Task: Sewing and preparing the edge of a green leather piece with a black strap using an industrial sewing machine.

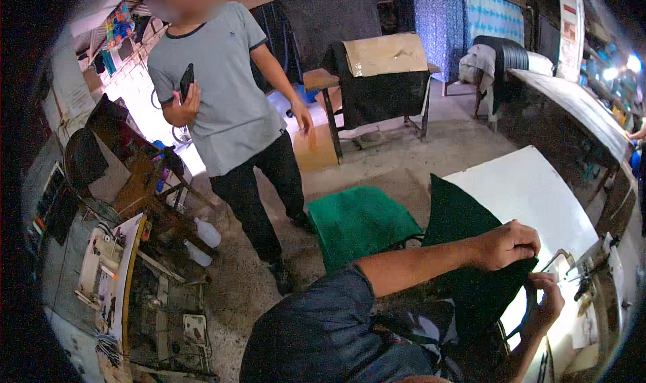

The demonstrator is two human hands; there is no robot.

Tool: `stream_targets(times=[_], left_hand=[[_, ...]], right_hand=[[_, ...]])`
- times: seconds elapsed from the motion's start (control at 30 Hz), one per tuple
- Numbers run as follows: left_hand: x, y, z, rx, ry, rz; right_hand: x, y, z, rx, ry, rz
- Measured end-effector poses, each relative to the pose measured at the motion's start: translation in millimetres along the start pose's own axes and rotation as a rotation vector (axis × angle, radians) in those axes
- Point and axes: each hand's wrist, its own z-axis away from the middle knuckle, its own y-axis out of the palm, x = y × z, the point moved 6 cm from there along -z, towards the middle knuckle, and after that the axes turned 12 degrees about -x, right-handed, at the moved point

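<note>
My left hand [511, 245] is closed on the edge of a dark green fabric piece [464, 235], which hangs over a white worktop [518, 184] at the lower right. Just below it, my right hand [545, 299] has curled fingers on the same fabric's edge, beside the lit sewing machine [589, 282]. A brighter green fabric [356, 221] lies left of the dark piece.
A person [215, 87] in a grey shirt stands facing me, holding a phone [186, 80]. Another sewing machine [101, 255], plastic jugs [207, 231] and a wooden chair [121, 174] are at left. A covered stand [383, 93] and long table [572, 107] are behind.
</note>
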Motion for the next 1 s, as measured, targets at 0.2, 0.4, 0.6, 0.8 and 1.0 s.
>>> stream_targets(times=[0.2,0.4,0.6,0.8,1.0], left_hand=[[-2.5,19.4,3.0,0.031,-0.049,0.041],[0.1,30.8,-3.4,0.120,-0.175,0.095],[4.9,-1.0,-11.2,0.056,-0.218,-0.017],[23.0,-17.3,-1.8,-0.102,-0.356,0.188],[42.1,-21.0,13.2,-0.061,-0.401,0.180]], right_hand=[[0.7,-15.6,16.8,-0.147,-0.084,-0.006],[-21.1,-36.4,29.3,-0.080,0.089,-0.122],[-13.1,-5.2,-12.0,-0.136,0.507,-0.480],[-14.1,17.5,-35.2,0.145,0.285,-0.358],[-1.4,27.1,-37.4,0.298,-0.039,0.188]])
